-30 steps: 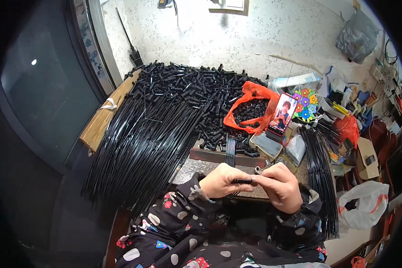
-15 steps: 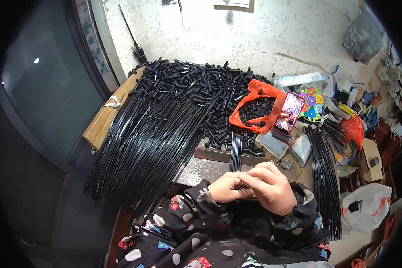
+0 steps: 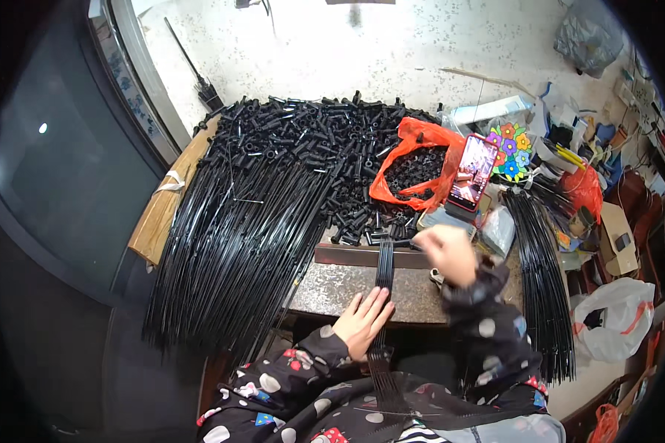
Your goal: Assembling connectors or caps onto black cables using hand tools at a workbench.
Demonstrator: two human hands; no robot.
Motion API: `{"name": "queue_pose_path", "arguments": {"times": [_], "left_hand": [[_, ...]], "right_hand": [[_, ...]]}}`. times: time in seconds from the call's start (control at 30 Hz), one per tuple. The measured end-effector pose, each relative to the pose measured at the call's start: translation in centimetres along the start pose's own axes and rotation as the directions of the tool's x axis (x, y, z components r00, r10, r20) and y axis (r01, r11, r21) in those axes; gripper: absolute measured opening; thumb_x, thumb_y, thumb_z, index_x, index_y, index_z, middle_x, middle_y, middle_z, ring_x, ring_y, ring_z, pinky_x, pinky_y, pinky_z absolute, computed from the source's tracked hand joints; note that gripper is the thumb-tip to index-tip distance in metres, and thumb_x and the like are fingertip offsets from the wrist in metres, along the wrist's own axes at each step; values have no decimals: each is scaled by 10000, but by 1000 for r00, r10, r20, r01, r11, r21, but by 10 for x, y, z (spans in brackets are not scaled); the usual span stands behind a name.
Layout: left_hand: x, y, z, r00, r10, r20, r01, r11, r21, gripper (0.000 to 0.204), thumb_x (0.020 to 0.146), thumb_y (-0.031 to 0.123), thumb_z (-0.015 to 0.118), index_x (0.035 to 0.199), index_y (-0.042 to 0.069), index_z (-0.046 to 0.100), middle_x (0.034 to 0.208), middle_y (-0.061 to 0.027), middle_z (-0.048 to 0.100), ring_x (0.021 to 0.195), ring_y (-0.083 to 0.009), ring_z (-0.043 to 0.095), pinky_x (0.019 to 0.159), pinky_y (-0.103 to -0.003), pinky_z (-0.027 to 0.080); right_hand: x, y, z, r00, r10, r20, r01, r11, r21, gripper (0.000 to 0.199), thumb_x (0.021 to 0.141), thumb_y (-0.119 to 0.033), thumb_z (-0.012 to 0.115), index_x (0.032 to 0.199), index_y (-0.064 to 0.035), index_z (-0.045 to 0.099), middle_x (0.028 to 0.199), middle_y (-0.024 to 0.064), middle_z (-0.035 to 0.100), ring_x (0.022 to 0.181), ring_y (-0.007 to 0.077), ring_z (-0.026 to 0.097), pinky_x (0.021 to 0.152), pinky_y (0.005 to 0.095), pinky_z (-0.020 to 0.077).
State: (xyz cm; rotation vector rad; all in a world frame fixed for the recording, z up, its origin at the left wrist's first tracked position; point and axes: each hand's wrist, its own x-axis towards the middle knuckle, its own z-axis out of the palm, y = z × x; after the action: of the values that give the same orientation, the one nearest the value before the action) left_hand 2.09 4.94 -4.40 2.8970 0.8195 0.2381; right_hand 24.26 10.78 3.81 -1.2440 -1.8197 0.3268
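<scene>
My left hand (image 3: pixel 363 322) lies with its fingers stretched out over a row of thin black rods (image 3: pixel 385 267). These rods run from the pile's near edge, across the tabletop, down toward my lap. Farther right and higher, my right hand (image 3: pixel 451 254) is smeared by motion, so its fingers cannot be told apart. It is beside the near right edge of a heap of short black tubular plastic parts (image 3: pixel 295 122). Behind that hand stands a phone (image 3: pixel 474 171) in a red case. An open red plastic bag (image 3: pixel 451 173) of small black parts sits on the heap.
Many long black rods (image 3: pixel 229 244) spread over the left side; another bundle (image 3: pixel 543 288) hangs at the right. A dark wooden strip (image 3: pixel 347 255) edges the heap on the speckled tabletop (image 3: pixel 332 288). A wooden board (image 3: pixel 166 196) borders the left. A white bag (image 3: pixel 613 317) is far right.
My hands were together over the rods. The right has moved away, up and right toward the heap; the left has flattened out on the rods. The view has shifted slightly.
</scene>
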Motion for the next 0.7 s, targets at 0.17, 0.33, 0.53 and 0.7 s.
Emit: {"name": "queue_pose_path", "arguments": {"times": [0.17, 0.33, 0.53, 0.7], "left_hand": [[-4, 4, -6, 1000, -2, 28, 3, 1000, -16, 1012, 533, 486, 686, 1304, -18, 267, 1369, -244, 207, 1283, -364, 191, 994, -489, 226], [-6, 0, -6, 999, 21, 35, -19, 998, -65, 882, 661, 495, 591, 1300, -26, 277, 1366, -243, 223, 1269, -377, 221, 1006, -475, 217], [-1, -4, -4, 999, 24, 31, -20, 992, -123, 848, 673, 449, 591, 1296, -35, 280, 1365, -248, 224, 1273, -378, 217, 1023, -438, 212], [1, -5, -8, 1000, 11, 29, -5, 981, -192, 838, 668, 431, 597, 1289, -39, 290, 1363, -251, 226, 1274, -382, 216, 1027, -437, 208]], "right_hand": [[-15, 109, -20, 999, 8, -38, -31, 760, -649, 78, 707, -121, 603, 756, -65, 628, 802, 65, 562, 799, 272, 516, 680, 328, 442], [-14, 119, -20, 996, 5, 85, 49, 779, -626, 75, 698, -95, 594, 767, -72, 611, 810, 63, 541, 822, 266, 507, 690, 327, 440], [-4, 76, 14, 992, -90, 85, 109, 963, -245, 137, 701, -57, 595, 836, -51, 618, 758, 93, 531, 741, 284, 550, 668, 351, 451], [-18, 66, 39, 953, 90, 291, 10, 946, -323, 183, 728, -55, 514, 868, -79, 629, 772, 97, 535, 739, 287, 565, 656, 368, 457]]}}
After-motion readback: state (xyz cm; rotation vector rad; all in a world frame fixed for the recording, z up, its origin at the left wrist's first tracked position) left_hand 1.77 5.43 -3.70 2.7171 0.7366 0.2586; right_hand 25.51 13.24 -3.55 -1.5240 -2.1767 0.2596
